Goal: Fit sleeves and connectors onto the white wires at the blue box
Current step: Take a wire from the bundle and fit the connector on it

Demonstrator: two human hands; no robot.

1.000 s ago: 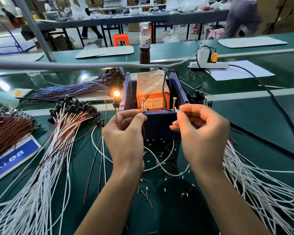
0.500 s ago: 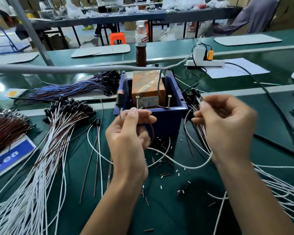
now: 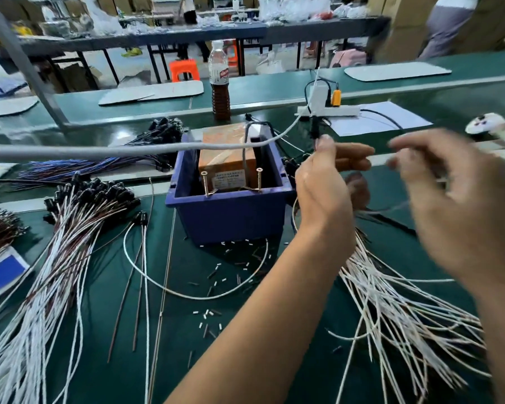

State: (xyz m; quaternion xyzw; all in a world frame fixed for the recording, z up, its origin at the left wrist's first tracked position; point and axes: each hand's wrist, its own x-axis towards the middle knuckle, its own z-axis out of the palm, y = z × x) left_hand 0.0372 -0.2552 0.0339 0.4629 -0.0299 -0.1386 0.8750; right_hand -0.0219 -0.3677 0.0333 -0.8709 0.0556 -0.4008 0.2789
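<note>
Two screws [image 3: 204, 183] in one blue box [image 3: 231, 217]; left hand [image 3: 324, 193] pinching a black connector [image 3: 314, 131]; right hand [image 3: 461, 205] blurred, grip unclear.

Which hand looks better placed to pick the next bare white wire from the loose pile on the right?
Probably the right hand: it hovers blurred above the loose white wires, seemingly empty. The left hand pinches a black-tipped wire beside the blue box.

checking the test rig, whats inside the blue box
Inside the blue box stands an orange block with a printed label, two brass screws upright at the near wall, and a grey cable dropping in. The near wall hides the box floor.
</note>
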